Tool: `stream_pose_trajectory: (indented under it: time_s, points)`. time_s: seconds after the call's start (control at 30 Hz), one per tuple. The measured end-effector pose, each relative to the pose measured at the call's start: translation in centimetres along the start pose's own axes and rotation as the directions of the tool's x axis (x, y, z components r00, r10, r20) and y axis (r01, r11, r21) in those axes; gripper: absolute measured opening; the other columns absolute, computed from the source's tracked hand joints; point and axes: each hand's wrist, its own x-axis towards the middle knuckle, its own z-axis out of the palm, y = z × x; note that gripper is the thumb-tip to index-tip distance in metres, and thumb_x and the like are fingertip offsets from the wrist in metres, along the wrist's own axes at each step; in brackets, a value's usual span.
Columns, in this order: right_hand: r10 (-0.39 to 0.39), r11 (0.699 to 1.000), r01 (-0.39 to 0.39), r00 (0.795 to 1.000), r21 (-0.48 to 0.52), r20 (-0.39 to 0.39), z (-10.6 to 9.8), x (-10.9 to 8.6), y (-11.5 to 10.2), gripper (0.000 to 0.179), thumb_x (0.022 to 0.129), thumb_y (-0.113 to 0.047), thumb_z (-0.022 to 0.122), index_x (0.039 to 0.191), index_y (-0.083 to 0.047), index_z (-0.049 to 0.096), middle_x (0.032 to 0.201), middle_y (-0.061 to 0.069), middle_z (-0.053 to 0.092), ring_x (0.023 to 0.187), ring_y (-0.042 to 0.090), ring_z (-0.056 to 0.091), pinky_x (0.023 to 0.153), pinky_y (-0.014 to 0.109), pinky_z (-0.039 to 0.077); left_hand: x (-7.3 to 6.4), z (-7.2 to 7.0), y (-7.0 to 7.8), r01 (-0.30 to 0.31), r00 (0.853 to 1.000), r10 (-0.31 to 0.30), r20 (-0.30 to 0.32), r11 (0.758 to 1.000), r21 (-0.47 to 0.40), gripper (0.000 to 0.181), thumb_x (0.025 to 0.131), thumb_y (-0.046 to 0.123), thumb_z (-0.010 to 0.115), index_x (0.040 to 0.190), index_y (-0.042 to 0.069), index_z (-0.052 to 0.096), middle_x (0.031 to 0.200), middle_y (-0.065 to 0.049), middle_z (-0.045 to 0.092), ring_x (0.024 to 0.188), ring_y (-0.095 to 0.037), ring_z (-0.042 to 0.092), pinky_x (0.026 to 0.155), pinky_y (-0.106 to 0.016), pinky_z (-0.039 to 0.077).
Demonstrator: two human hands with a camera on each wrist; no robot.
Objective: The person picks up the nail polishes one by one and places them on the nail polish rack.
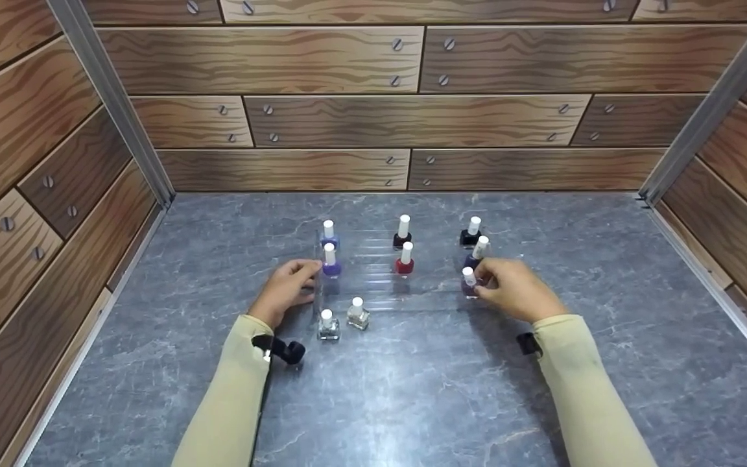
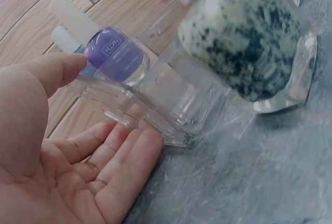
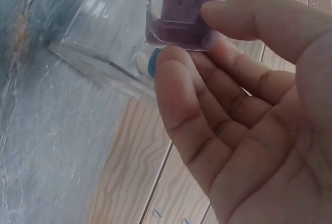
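My right hand pinches a mauve nail polish bottle between thumb and fingers, at the right end of a clear stepped display stand. Close behind that bottle is a dark blue nail polish. On the left, my left hand is at the stand's end. Its thumb tip overlaps the stand's edge beside a purple nail polish in the left wrist view, and its fingers extend along the stand's side, holding no bottle. A speckled nail polish stands on the table nearby.
A light blue bottle, a dark red one and a black one stand along the back. A red bottle occupies the stand's middle. A glittery bottle sits before the stand. Wood-patterned walls enclose the grey table.
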Motion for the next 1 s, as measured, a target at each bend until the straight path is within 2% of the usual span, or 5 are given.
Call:
stream_pose_trajectory:
  time_s: [0.23,0.47,0.77,1.0]
  points:
    - [0.055,0.997,-0.053,0.998,-0.06,0.023,0.27,-0.23,0.68,0.014,0.092,-0.013,0.076,0.105,-0.009,0.072,0.098,0.008,0.073,0.082,0.022,0.065,0.069,0.041,0.055,-0.15,0.17,0.4,-0.004,1.0,0.004,0.018,1.0,0.016,0.047,0.103,0.035,0.066,0.134,0.002,0.058,0.121,-0.015,0.062,0.105,-0.023,0.061,0.089,-0.035,0.061]
    - [0.056,0.995,-0.055,0.998,-0.089,0.013,0.63,0.07,0.75,0.014,0.091,-0.013,0.077,0.103,-0.01,0.073,0.103,0.011,0.075,0.089,0.028,0.068,0.08,0.051,0.057,0.25,0.03,0.81,-0.057,0.998,0.057,-0.041,0.998,-0.016,0.042,0.101,0.027,0.067,0.135,0.004,0.059,0.115,-0.011,0.061,0.101,-0.021,0.059,0.082,-0.032,0.062]
    - [0.054,0.997,-0.053,0.998,-0.049,0.013,0.8,0.13,0.76,0.013,0.091,-0.008,0.076,0.103,-0.007,0.072,0.105,0.014,0.074,0.096,0.033,0.069,0.088,0.055,0.057,0.2,0.75,0.82,-0.035,0.999,0.036,-0.04,0.999,0.017,0.049,0.103,0.033,0.066,0.139,0.002,0.055,0.124,-0.015,0.061,0.104,-0.024,0.06,0.087,-0.036,0.06]
    - [0.052,0.998,-0.052,0.999,-0.048,-0.001,0.9,0.24,0.46,0.016,0.09,-0.006,0.075,0.105,-0.002,0.072,0.107,0.019,0.074,0.099,0.038,0.069,0.091,0.057,0.057,0.04,0.65,0.72,-0.027,1.0,0.028,-0.011,0.999,0.016,0.05,0.105,0.034,0.063,0.14,-0.001,0.055,0.128,-0.018,0.061,0.112,-0.029,0.06,0.099,-0.043,0.058]
